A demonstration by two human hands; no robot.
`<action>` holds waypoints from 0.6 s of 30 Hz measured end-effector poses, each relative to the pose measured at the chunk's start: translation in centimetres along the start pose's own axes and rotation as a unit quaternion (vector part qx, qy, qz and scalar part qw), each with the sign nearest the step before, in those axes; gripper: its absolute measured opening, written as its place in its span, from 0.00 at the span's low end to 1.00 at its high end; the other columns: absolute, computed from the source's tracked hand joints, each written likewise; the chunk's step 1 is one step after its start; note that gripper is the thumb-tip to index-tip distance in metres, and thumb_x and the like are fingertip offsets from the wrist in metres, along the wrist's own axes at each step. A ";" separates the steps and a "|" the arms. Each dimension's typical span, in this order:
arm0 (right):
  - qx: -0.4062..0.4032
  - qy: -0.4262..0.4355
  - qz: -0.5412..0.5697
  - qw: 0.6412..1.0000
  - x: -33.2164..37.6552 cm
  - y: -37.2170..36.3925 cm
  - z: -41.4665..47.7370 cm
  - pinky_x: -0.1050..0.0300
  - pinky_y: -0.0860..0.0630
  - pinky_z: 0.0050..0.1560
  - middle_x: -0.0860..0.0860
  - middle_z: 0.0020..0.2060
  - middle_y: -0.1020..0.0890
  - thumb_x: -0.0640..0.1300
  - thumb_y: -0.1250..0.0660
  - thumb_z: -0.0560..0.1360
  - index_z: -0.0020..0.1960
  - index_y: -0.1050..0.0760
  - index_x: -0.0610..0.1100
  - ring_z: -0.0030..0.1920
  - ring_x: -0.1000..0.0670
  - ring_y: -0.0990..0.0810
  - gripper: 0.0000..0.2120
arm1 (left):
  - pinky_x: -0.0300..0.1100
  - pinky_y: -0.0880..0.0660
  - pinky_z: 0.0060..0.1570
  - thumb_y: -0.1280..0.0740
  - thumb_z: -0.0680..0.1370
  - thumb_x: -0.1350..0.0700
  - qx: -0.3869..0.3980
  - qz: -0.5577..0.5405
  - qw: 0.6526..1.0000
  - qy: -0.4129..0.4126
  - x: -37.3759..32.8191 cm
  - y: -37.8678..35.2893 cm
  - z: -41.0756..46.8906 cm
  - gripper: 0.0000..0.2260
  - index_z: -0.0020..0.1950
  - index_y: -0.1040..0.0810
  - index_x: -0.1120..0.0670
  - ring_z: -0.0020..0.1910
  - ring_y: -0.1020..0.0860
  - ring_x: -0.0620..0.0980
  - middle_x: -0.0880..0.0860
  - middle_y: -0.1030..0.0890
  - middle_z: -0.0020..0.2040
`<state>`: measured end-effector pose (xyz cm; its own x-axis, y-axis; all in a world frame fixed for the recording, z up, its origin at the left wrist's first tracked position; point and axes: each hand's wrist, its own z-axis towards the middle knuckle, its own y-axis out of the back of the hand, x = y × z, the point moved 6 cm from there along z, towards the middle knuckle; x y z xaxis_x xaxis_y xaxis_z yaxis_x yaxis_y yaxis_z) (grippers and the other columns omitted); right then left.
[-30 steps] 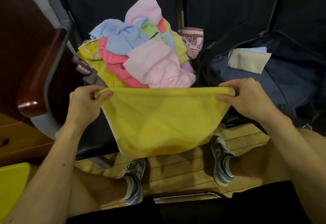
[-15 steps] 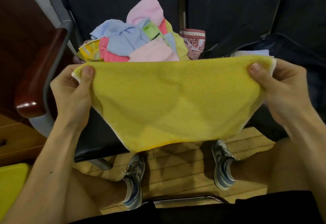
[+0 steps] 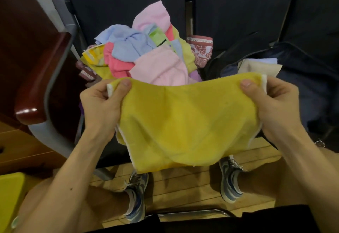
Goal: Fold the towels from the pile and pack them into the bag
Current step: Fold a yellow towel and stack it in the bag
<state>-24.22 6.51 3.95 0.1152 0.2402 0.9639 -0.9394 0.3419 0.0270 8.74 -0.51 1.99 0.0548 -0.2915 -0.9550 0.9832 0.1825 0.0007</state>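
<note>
Left hand (image 3: 102,108) and right hand (image 3: 275,108) each pinch an upper corner of the yellow towel (image 3: 183,122), thumbs on the near face, fingers curled behind; grip closed tight on cloth. Towel hangs slack between both grips, above the shoes (image 3: 136,196). Beyond the grips: towel pile (image 3: 146,53) on the dark seat; past the right grip, the open dark bag (image 3: 302,86) holds a folded beige towel (image 3: 258,68).

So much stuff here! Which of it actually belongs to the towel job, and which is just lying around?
Part of the job:
- yellow towel, pinched at its top corners by the left hand and the right hand
- pile of towels on the seat
- dark bag, with a folded beige towel inside

Just lying about:
- wooden armrest
- yellow object, lower left
</note>
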 end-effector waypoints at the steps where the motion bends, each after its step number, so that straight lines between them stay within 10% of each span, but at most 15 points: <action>1: 0.000 -0.003 0.000 1.000 -0.2 -0.4 -0.1 0.60 0.19 0.40 0.53 0.39 0.14 0.47 0.30 0.72 0.47 0.19 0.44 0.41 0.53 0.15 0.08 | 0.48 0.18 0.42 0.26 0.76 0.55 0.005 0.001 1.000 0.001 0.0 -0.5 -0.3 0.03 0.41 0.16 0.51 0.41 0.17 0.53 0.51 0.15 0.39; 9: 0.013 0.018 -0.015 1.000 -1.4 -4.6 -1.5 0.36 0.25 0.34 0.30 0.37 0.21 0.45 0.26 0.73 0.42 0.22 0.30 0.36 0.29 0.23 0.16 | 0.39 0.21 0.34 0.26 0.74 0.62 0.048 -0.016 0.999 0.019 -0.5 -5.9 -3.3 0.04 0.42 0.16 0.54 0.34 0.18 0.44 0.47 0.15 0.34; 18: 0.015 -0.008 -0.049 0.999 -2.7 -7.9 -1.7 0.36 0.27 0.34 0.33 0.31 0.23 0.50 0.26 0.72 0.37 0.20 0.44 0.31 0.46 0.28 0.11 | 0.52 0.20 0.40 0.25 0.74 0.59 0.088 -0.014 0.996 0.022 -0.5 -9.0 -4.3 0.06 0.42 0.15 0.48 0.39 0.19 0.48 0.55 0.15 0.39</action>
<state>-16.55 4.70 0.72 0.2016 0.1927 0.9603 -0.9334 0.3348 0.1288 -0.84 2.08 1.13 0.0224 -0.2520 -0.9675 0.9997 0.0059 0.0216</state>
